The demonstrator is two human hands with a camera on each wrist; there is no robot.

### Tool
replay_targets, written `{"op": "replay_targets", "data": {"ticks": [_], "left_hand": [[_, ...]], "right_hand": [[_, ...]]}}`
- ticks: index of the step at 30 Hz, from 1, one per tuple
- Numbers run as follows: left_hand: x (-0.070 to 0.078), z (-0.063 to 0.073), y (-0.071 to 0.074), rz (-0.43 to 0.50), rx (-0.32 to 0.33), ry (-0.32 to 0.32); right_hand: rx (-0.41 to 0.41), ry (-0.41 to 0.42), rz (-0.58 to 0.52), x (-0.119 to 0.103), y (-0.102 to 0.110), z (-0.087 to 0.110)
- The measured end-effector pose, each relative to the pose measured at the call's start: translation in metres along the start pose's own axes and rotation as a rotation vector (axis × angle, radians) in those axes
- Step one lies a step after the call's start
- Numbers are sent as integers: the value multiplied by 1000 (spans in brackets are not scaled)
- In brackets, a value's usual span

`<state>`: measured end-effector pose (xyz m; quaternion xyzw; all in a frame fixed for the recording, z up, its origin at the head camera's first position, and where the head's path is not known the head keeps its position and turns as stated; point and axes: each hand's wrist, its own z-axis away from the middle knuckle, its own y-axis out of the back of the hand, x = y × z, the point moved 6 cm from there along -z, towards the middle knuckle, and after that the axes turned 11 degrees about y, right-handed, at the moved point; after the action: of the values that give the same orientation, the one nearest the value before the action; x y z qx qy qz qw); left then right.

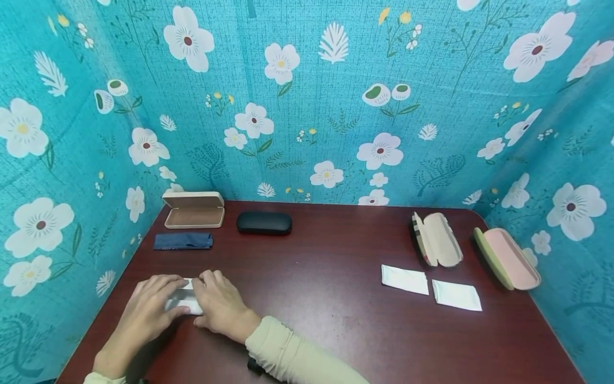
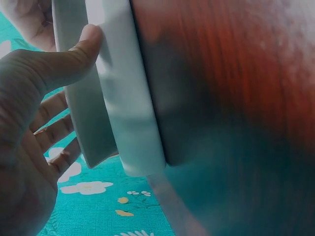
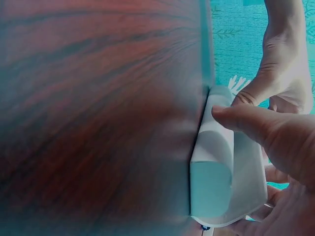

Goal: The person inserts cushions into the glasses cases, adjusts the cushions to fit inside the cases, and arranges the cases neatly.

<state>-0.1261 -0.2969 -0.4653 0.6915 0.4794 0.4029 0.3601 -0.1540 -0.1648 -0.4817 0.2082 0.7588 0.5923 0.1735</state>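
White case (image 1: 193,305) between left hand (image 1: 148,309) and right hand (image 1: 223,309), lid (image 2: 86,118) parted from its base.

Set at the near left of the table (image 1: 312,304), with long axis running roughly left to right, from one hand towards the other; flanked by both, with neither clearly nearer. Lay within the fingers' reach on both sides: pinched at left between left thumb (image 2: 81,55), on the near part, and fingers spread behind the lid; pinched likewise at right, with right thumb (image 3: 243,119) on the near part. Could not be told whether every fingertip touched, several being hidden. Placed nearer than the folded blue cloth (image 1: 183,241) and the beige case (image 1: 194,217).
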Motion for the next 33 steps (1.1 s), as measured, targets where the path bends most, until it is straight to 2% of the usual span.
{"op": "replay_targets", "data": {"ticks": [5, 12, 19, 29, 33], "left_hand": [[1, 1, 2, -37, -4, -8], [3, 3, 2, -49, -25, -6], [6, 4, 3, -47, 5, -12], [7, 8, 1, -38, -5, 22], [9, 7, 1, -8, 4, 48]], "right_hand": [[-42, -15, -49, -1, 1, 1], [-53, 4, -53, -3, 4, 5], [-50, 28, -65, -3, 7, 7], [-131, 9, -129, -4, 4, 8], [-126, 9, -147, -4, 5, 9]]}}
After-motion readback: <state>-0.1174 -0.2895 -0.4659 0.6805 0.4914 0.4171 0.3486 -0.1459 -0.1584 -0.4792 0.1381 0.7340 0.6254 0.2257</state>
